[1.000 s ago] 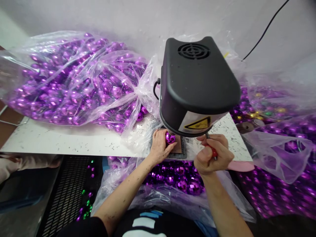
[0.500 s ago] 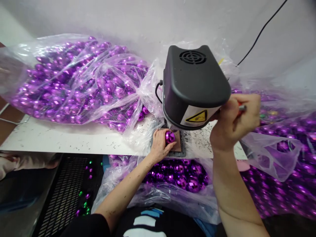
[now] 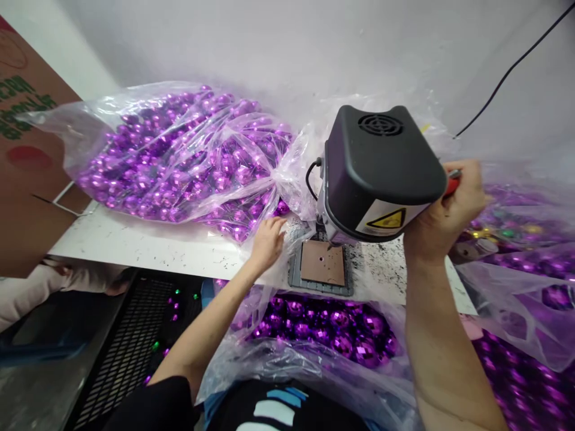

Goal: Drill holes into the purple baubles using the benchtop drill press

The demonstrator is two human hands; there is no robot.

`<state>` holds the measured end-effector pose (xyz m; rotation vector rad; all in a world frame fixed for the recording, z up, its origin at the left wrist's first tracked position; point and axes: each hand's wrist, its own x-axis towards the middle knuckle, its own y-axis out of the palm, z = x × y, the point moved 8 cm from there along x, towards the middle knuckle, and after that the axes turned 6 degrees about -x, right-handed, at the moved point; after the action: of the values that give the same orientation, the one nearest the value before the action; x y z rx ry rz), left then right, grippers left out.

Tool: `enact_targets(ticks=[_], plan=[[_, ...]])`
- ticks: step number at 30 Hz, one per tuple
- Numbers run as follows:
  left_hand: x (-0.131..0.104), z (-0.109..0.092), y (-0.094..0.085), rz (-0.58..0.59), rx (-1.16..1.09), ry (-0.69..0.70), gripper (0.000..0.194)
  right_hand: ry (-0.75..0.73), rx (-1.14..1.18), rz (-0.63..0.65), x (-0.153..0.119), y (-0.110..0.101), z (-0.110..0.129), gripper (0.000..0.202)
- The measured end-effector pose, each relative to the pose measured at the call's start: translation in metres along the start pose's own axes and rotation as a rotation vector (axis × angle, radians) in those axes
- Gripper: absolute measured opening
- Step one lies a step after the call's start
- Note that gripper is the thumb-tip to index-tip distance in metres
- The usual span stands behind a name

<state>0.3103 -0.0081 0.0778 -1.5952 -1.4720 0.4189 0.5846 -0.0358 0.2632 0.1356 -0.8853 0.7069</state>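
red handle (image 3: pixel 452 184), slanting up rightward, in right hand (image 3: pixel 454 208)

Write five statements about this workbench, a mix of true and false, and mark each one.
1. The black machine carries a yellow warning triangle. True.
2. The left hand grips the red handle. False: the right hand does.
3. The brown square plate lies beneath the grey base. False: it lies on top.
4. The knotted bag holds purple balls. True.
5. The machine's vent is square. False: it is round.
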Motion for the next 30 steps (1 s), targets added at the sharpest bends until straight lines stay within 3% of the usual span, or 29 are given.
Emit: enact_targets(ticks=[3, 7, 9, 12, 15, 17, 21, 30], plan=[[0.037, 0.033, 0.006, 0.072, 0.323, -0.012, 0.044, 0.02, -0.007, 0.017, 0.0, 0.001, 0.001, 0.057], [0.048, 0.044, 0.007, 0.099, 0.387, -0.028, 0.038, 0.028, -0.014, 0.032, 0.0, 0.0, 0.002, 0.059], [0.041, 0.038, -0.003, 0.018, 0.254, -0.05, 0.037, 0.028, -0.015, 0.04, 0.0, 0.0, 0.001, 0.06], [0.02, 0.025, -0.013, -0.069, -0.203, -0.13, 0.044, 0.021, -0.011, 0.045, 0.0, 0.002, 0.0, 0.061], [-0.004, 0.01, 0.007, 0.046, -0.705, -0.266, 0.046, 0.013, 0.015, 0.025, 0.001, 0.003, -0.001, 0.061], [-0.016, 0.0, 0.026, 0.14, -0.87, -0.335, 0.047, 0.018, 0.036, 0.021, 0.001, 0.003, -0.003, 0.06], [-0.02, -0.013, 0.051, 0.196, -0.889, -0.359, 0.047, 0.018, 0.053, 0.048, 0.0, 0.004, -0.003, 0.056], [-0.014, -0.044, 0.058, 0.161, -0.502, -0.141, 0.032, -0.005, 0.025, 0.045, 0.001, 0.003, -0.001, 0.056]])
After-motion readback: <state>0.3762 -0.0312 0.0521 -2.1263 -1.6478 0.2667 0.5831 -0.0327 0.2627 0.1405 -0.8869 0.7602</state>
